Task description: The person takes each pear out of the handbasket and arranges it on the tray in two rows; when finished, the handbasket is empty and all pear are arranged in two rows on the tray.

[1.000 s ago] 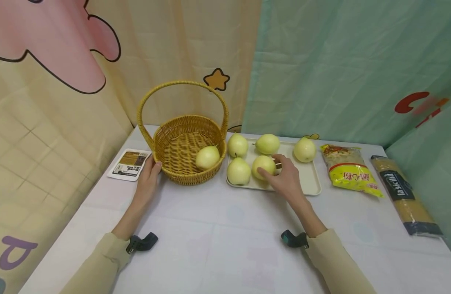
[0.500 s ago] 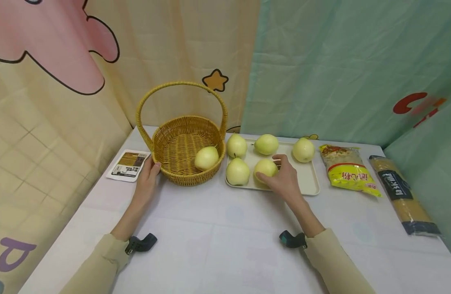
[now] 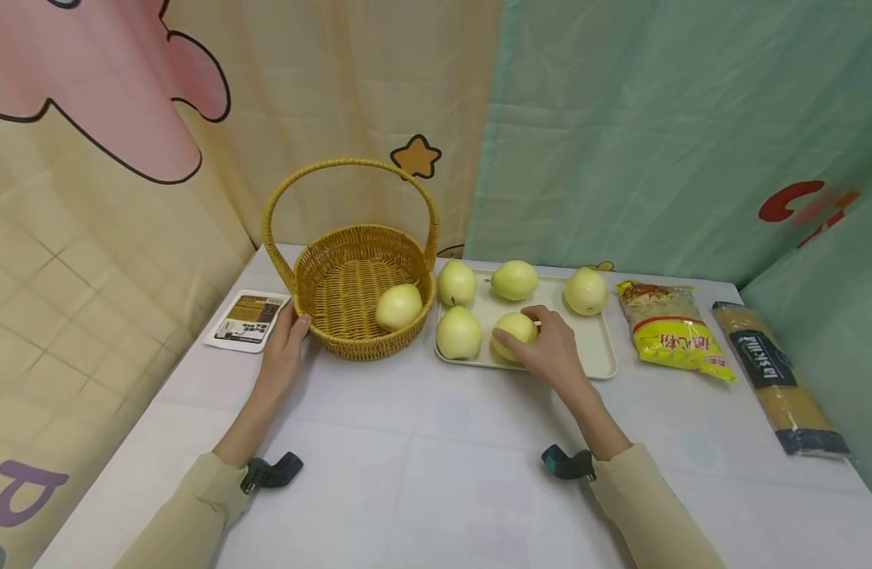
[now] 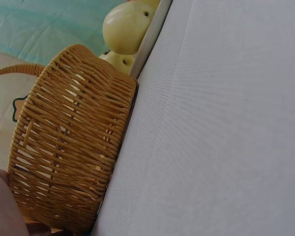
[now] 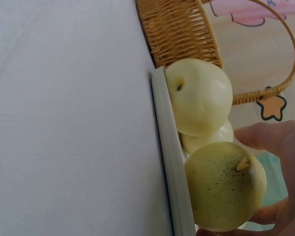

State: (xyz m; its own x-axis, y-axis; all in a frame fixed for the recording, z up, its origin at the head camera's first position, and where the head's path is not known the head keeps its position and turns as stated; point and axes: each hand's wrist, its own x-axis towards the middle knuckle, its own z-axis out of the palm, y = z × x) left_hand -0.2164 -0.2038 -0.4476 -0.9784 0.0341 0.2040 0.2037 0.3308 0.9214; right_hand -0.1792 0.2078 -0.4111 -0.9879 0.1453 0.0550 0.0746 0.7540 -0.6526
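Note:
My right hand (image 3: 550, 348) grips a pale yellow-green pear (image 3: 516, 335) at the front of the cream tray (image 3: 598, 348), thumb on its near side and fingers on the far right. Its stem (image 5: 243, 164) and dark speckles show in the right wrist view. Left of it on the tray is another pear (image 3: 460, 332), and further pears lie behind. My left hand (image 3: 283, 352) rests against the left side of the wicker basket (image 3: 358, 348), with the thumb near the rim. One pear (image 3: 400, 307) lies inside the basket, at its right.
A flat white packet (image 3: 247, 320) lies left of the basket. Right of the tray are a yellow noodle bag (image 3: 674, 332) and a long pasta packet (image 3: 777, 371). The tall handle (image 3: 351, 161) arches over the basket. Curtains (image 3: 621, 142) hang behind the table.
The pear in my right hand has shifted slightly rightward and nearer to me, away from its left neighbour, and the right fingers have closed in around it. My left hand stays at the basket.

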